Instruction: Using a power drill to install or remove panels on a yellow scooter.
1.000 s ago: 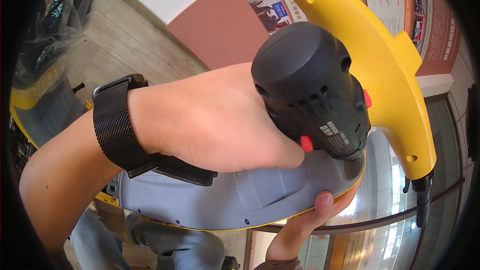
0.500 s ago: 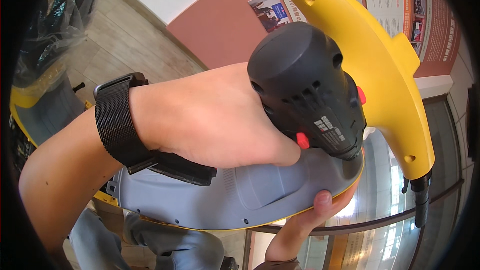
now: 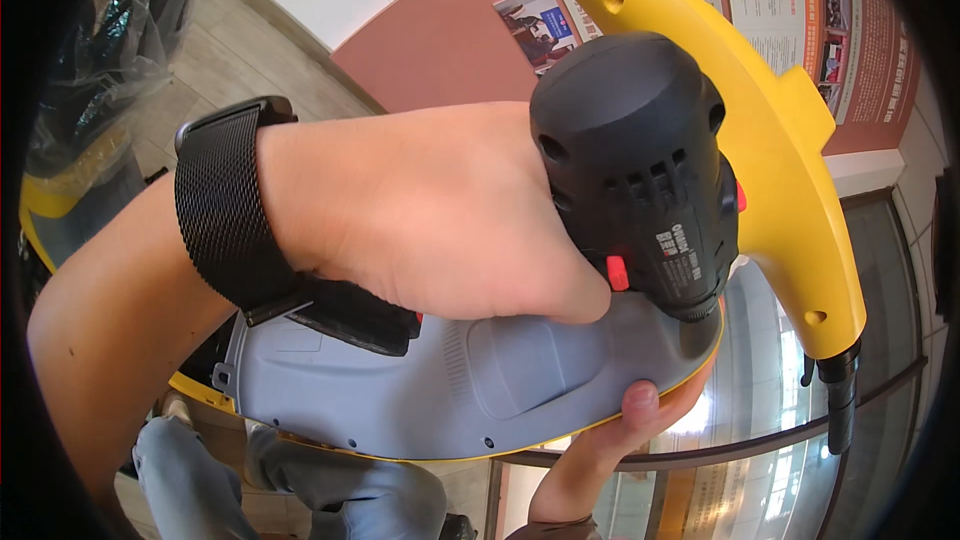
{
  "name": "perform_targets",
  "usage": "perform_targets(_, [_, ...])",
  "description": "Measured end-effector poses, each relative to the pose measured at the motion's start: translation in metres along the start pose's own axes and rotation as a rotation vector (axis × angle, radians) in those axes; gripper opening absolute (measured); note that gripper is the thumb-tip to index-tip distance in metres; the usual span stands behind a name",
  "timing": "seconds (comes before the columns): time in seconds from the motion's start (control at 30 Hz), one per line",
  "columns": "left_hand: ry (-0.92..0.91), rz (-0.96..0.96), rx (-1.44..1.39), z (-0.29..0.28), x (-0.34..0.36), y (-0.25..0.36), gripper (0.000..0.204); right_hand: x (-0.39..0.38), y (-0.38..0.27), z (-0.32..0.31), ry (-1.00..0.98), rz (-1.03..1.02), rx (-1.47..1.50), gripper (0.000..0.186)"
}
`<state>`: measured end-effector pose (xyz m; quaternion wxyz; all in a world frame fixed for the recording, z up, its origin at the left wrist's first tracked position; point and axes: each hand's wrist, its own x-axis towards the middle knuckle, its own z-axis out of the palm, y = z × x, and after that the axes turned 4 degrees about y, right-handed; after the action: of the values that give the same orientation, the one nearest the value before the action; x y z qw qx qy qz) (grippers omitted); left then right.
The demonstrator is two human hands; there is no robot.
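Your left hand (image 3: 420, 210) is clenched around the black drill (image 3: 635, 170), nose pointing down-right into the grey panel (image 3: 470, 380). Your right hand (image 3: 610, 430) fingers grasp the panel's lower edge; its long axis runs left-right.

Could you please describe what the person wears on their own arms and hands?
Both hands are bare, without gloves. The left hand has a wide black mesh band around the wrist, and the forearm behind it has no sleeve. Only a little of the right hand shows, and a brownish cuff ends at its wrist.
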<state>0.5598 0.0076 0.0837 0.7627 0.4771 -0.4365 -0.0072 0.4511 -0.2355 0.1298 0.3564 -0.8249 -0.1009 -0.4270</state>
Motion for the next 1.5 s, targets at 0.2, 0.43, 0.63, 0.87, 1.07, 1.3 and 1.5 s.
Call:
perform_targets(0.2, [-0.013, -0.138, 0.093, -0.002, 0.004, 0.004, 0.03, 0.001, 0.0, 0.001, -0.018, -0.016, 0.002, 0.127])
perform_targets(0.43, [-0.078, -0.01, 0.246, -0.007, 0.008, -0.005, 0.026, 0.0, 0.001, 0.001, -0.022, -0.016, 0.018, 0.128])
perform_targets(0.63, [-0.118, 0.232, 0.654, -0.012, 0.027, 0.009, 0.031, 0.001, 0.004, 0.0, -0.012, -0.053, 0.002, 0.125])
perform_targets(0.87, [-0.136, -0.197, 0.69, -0.006, 0.026, 0.039, 0.029, 0.001, 0.002, -0.001, -0.033, -0.044, 0.012, 0.123])
perform_targets(1.07, [-0.175, 0.072, 0.844, -0.007, 0.026, 0.029, 0.029, 0.0, 0.004, -0.003, -0.032, -0.053, 0.01, 0.123])
perform_targets(1.3, [-0.227, 0.134, 0.811, -0.013, 0.023, 0.025, 0.031, 0.0, 0.003, -0.003, -0.023, -0.055, -0.013, 0.126])
perform_targets(1.5, [-0.132, -0.185, 0.603, -0.01, 0.017, 0.024, 0.034, 0.0, 0.005, -0.005, -0.014, -0.068, -0.03, 0.127])
